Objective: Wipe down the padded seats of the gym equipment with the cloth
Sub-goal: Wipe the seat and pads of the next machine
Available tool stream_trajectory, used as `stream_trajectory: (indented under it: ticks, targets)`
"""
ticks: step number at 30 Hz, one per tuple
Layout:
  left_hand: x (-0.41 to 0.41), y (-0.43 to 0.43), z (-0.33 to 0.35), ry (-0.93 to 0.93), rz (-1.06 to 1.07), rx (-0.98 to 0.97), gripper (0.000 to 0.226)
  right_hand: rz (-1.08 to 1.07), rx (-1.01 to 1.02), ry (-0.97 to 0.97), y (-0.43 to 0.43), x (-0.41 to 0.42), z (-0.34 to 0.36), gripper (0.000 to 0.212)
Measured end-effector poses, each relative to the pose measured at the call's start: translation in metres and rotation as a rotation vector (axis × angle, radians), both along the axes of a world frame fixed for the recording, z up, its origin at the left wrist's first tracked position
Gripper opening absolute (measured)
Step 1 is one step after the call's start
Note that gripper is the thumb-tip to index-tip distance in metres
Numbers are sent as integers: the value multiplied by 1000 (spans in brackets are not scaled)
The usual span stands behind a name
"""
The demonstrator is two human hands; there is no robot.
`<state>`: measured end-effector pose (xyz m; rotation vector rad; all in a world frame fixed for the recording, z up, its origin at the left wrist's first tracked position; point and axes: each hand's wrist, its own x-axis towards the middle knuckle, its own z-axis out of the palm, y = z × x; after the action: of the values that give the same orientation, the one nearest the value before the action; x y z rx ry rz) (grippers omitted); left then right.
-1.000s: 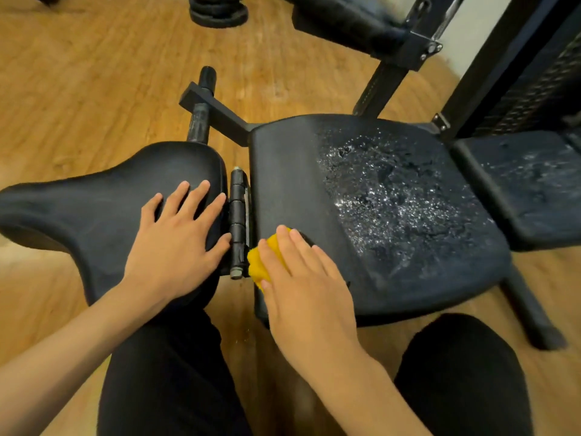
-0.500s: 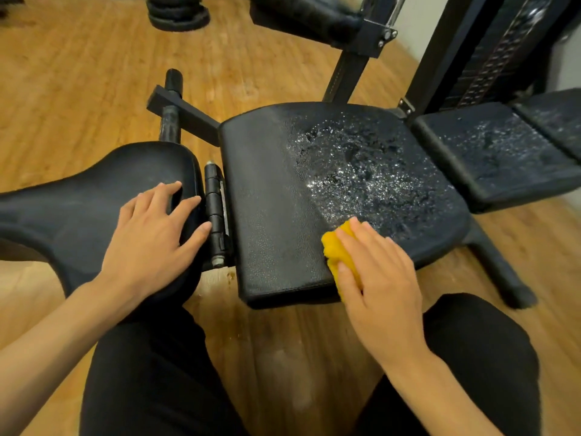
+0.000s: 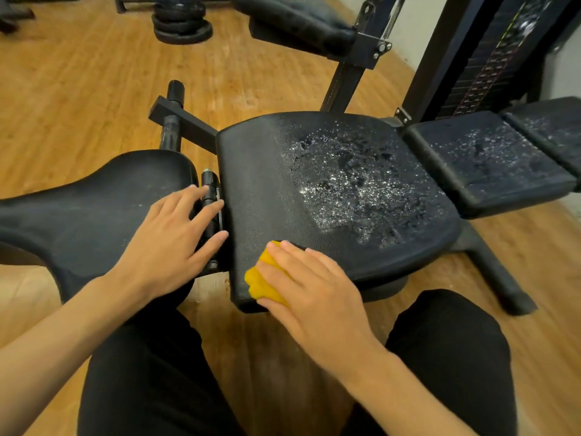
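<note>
We see the right hand (image 3: 314, 297) lying flat over a bunched yellow cloth (image 3: 264, 284), fingers straight and close together, pressing it onto the near left corner of the middle seat pad (image 3: 267, 184). The cloth shows on the thumb side of the hand and reaches the pad's front edge.

The left hand (image 3: 169, 247) rests palm down on the right end of the saddle-shaped pad (image 3: 94, 209) and holds nothing. Its fingers are spread, and the fingertips lie across the black hinge (image 3: 210, 196) that sits between the 2 pads. They come up to the middle pad's left edge, but we cannot tell whether they touch it.

A wet patch of glistening droplets (image 3: 355, 184) covers the far and right parts of the middle seat pad, while the strip along its left side is matte. Just beside it to the right, a narrower pad (image 3: 484, 165) is speckled with droplets too, and another pad (image 3: 553, 127) lies beyond that one at the frame's edge.

Behind the seat a black post carries an upper pad (image 3: 292, 20), and a weight stack (image 3: 490, 67) stands at the far right. Stacked weight plates (image 3: 182, 22) sit on the wooden floor (image 3: 78, 89) well apart from the bench. 2 knees in black trousers (image 3: 141, 388) fill the bottom of the view.
</note>
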<state>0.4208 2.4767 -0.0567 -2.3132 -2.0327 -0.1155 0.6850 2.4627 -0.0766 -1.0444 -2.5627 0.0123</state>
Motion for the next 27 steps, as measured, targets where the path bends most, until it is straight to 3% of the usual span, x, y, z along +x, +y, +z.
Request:
stream_trajectory:
  ticks: [5, 10, 14, 18, 23, 27]
  targets:
    - [5, 10, -7, -52, -302, -95, 69, -260, -63, 195, 28, 60, -4, 43]
    - [8, 12, -11, -28, -332, -94, 67, -565, -23, 237, 8, 25, -5, 41]
    - [7, 14, -12, -7, -336, -111, 67, -236, 30, 143, -17, -21, -7, 36]
    - [6, 15, -10, 29, -356, -122, 67, -79, 114, 136, 16, 34, -9, 37]
    - [9, 14, -11, 11, -377, -104, 66, -426, -81, 309, 81, 153, -13, 38]
    - [11, 14, -10, -18, -396, -127, 63, -635, -160, 438, 97, 143, -5, 39]
